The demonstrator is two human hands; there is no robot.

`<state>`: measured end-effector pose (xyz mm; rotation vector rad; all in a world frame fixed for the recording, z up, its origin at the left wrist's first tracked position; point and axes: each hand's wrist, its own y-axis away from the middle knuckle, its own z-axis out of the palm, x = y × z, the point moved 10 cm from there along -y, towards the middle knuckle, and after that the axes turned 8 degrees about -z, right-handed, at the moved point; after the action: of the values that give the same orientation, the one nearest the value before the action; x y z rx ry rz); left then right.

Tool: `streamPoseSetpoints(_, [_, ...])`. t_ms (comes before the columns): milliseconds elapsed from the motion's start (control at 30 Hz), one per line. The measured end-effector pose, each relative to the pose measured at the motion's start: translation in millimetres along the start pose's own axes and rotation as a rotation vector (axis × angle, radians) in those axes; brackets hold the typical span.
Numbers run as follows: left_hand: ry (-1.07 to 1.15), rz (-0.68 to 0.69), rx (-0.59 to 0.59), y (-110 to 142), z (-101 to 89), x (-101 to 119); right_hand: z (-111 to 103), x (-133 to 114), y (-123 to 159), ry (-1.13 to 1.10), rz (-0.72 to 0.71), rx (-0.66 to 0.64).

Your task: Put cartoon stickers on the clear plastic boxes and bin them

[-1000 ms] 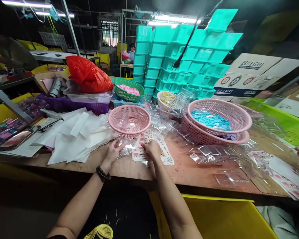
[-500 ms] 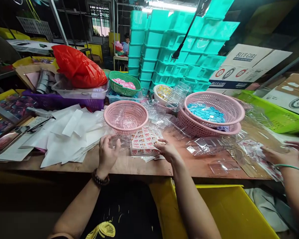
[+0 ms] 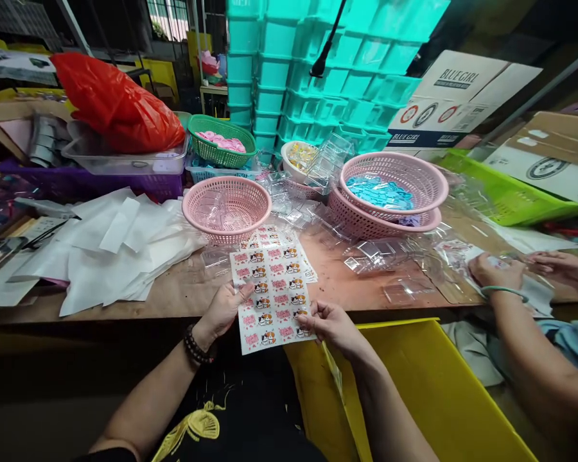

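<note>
A wooden table [image 3: 330, 276] is running across the view, its front edge lying just beyond the person's body. Loose white papers [image 3: 101, 256] are spreading over its left part, and a pink basket [image 3: 236, 239] with clear plastic inside is sitting near the middle. To the right, two more pink baskets [image 3: 351, 215] are standing one in the other, the upper one holding blue pieces [image 3: 380, 194], and clear plastic cases [image 3: 380, 253] are lying in front of them. Behind, teal bins [image 3: 274, 70] are rising in tall stacks, with a red bag [image 3: 120, 106] slumping to their left and a printed carton [image 3: 462, 96] leaning to their right. A yellow bin [image 3: 433, 385] is standing below the table. At the right, a co-worker's hands [image 3: 498, 273] are working over papers.

The left hand [image 3: 224, 311] is pinching the left edge of a printed sheet [image 3: 272, 295], thumb on top; the right hand [image 3: 334, 327] is pinching its lower right edge. The sheet is tilting toward the person, partly over the table's front edge, with more sheets [image 3: 307, 262] lying behind it.

Half a second ago the left hand was hovering with nothing in its fingers and the right was touching the stack's corner; now both are holding the raised sheet.
</note>
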<state>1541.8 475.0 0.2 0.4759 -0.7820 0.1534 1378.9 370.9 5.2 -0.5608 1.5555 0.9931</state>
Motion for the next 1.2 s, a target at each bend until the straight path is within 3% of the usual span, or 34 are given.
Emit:
streamPoseSetpoints(100, [-0.092,-0.013,-0.014,13,-7.3,3,8,-23,-10,0.087,-0.068,-0.087])
streamPoseSetpoints(233, [-0.293,-0.080,-0.048,28,-15.6,1,26,-67,-26,-0.114,-0.275,0.002])
streamPoseSetpoints(267, [-0.382,-0.015,0.024,34,-21.3,10,35,-71,-29,-0.161,-0.289,-0.004])
streamPoseSetpoints(333, [-0.641,0.274,0.290,58,-29.9,48,57,-72,-32,-0.213,-0.280,-0.044])
streamPoseSetpoints(400, [-0.964,0.619,0.546,95,-15.3,87,79,-66,-31,-0.234,-0.247,-0.101])
streamPoseSetpoints(433, [-1.118,0.735,0.601,108,-1.1,98,89,-63,-29,-0.240,-0.237,-0.132])
streamPoseSetpoints(467, [-1.247,0.792,0.590,114,12.9,103,96,-62,-26,-0.240,-0.236,-0.158])
streamPoseSetpoints(533, [-1.375,0.755,0.427,107,30.8,101,106,-63,-21,-0.218,-0.261,-0.191])
streamPoseSetpoints(633, [-1.289,0.519,0.128,82,33.5,88,102,-73,-15,-0.149,-0.316,-0.180])
streamPoseSetpoints(700, [-1.200,0.402,0.031,72,29.3,81,94,-81,-13,-0.101,-0.334,-0.155])
streamPoseSetpoints(800, [-1.151,0.370,0.014,69,25.9,80,88,-83,-11,-0.061,-0.292,-0.160])
streamPoseSetpoints(967, [-1.102,0.384,-0.010,72,30.7,76,96,-67,-15,-0.157,-0.170,-0.234])
streamPoseSetpoints(1200, [-1.145,0.511,-0.043,78,40.8,78,112,-54,-18,-0.246,-0.095,-0.383])
